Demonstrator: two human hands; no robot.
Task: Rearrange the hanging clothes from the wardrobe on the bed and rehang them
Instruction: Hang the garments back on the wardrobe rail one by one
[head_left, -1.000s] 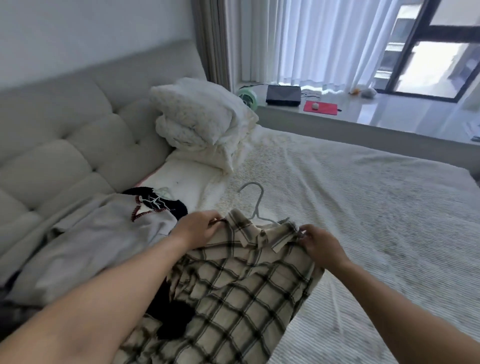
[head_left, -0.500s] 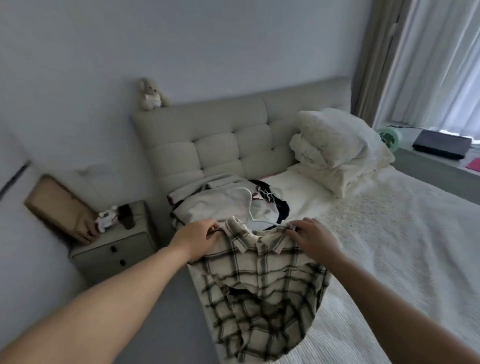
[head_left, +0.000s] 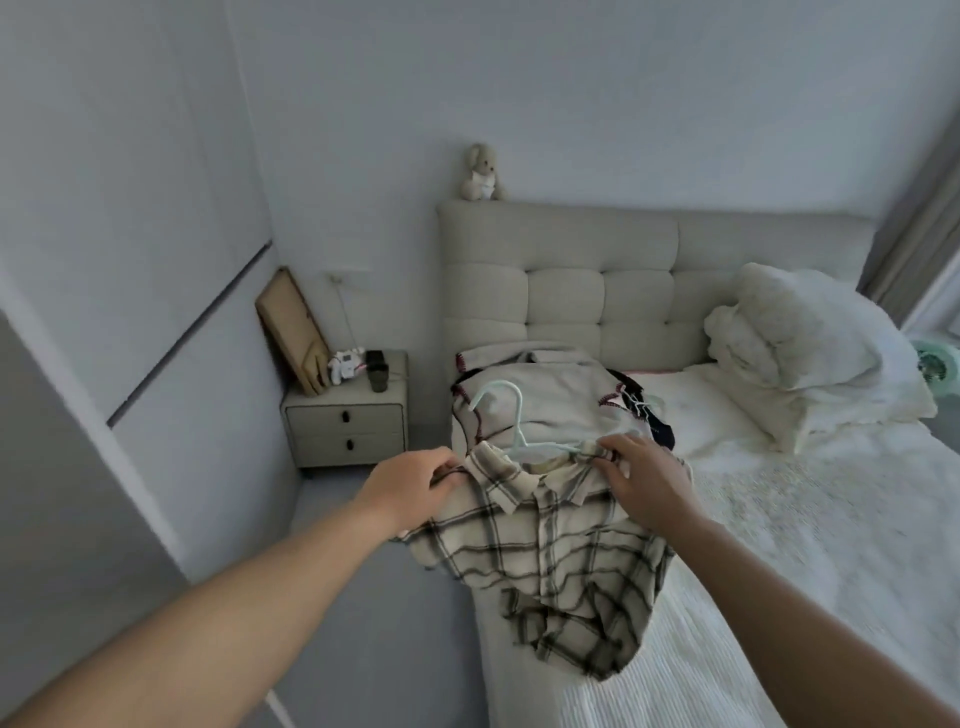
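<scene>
View is swinging left, away from the window side: the bed (head_left: 779, 519) is now filling the right half, the headboard (head_left: 561, 280) is facing the camera, and the nightstand (head_left: 345, 426) is coming into view off the bed's left edge, where a second ago it was out of shot. The pile of clothes (head_left: 540, 395) is lying at the head end near the bed's left edge, same place as before, with folded bedding (head_left: 810, 343) stacked toward the head-end right corner. The plaid shirt (head_left: 566, 561) is no longer lying flat on the bed: it is hanging from both hands over the bed's left edge, hem drooping, and the black patch that was showing under it is gone. The left hand (head_left: 410, 486) is gripping one shoulder seam, fingers curled shut on the fabric; the right hand (head_left: 644, 486) is pinching the other shoulder at the collar, fingers clamped on cloth. The pale hanger (head_left: 511, 426) is sitting in the neck opening, hook standing up above the collar; I cannot tell whether both hanger arms are fully seated in the shoulders. My read: this shirt is hung and being carried off toward the wardrobe, which is not in view; the pile is awaiting the same treatment.
</scene>
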